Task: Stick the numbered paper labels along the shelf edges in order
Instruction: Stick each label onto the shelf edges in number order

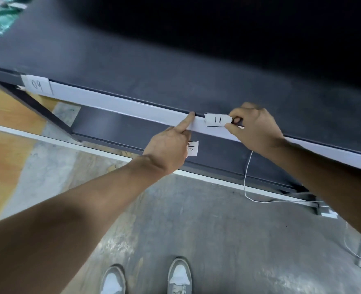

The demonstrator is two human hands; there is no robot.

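— White paper label 11, where is it lying?
— It is lying against the pale shelf edge, right of the middle. The right hand is pinching its right end between thumb and fingertips.
— And the left hand?
— It is pressing its straight index finger on the shelf edge just left of label 11. Its other fingers are curling round label 10, which is poking out below the hand.
— Anything else?
— At the far left end, label 09 is sitting on the shelf edge.

The shelf edge lies bare from label 09 to the left hand; label 11 blocks just beyond.
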